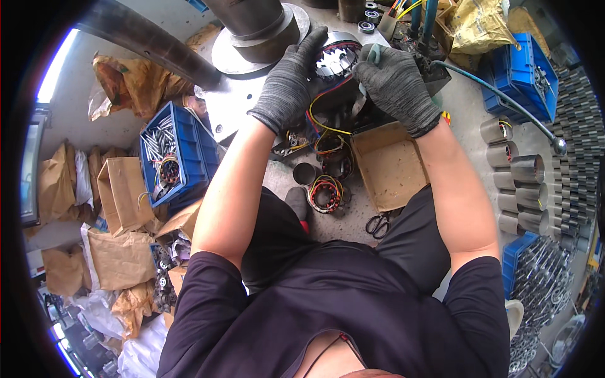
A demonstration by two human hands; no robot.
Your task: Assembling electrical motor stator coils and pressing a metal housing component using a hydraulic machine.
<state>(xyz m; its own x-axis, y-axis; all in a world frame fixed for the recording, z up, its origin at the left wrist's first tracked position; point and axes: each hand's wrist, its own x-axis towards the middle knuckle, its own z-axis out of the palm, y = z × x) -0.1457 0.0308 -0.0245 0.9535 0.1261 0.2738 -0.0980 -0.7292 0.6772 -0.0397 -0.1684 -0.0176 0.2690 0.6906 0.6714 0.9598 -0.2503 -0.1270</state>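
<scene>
Between my hands, at the edge of the press table, is a motor stator (337,62) with a bright metal core and dark windings. Red, blue and yellow wires (324,116) hang down from it. My left hand (287,82), in a grey knit glove, is closed on its left side, with one finger pointing up along the rim. At its right side my right hand (400,88), gloved alike, has its fingers curled around a small pale grey-green thing (374,55). Most of that thing is hidden, so its kind is unclear.
A thick press column (249,22) rises at the far left. Below are several wound stators (326,193), an open cardboard box (389,167) and black scissors (378,225). Blue bins (179,148) flank me. Metal sleeves (526,169) and a bent hose (498,94) are at right.
</scene>
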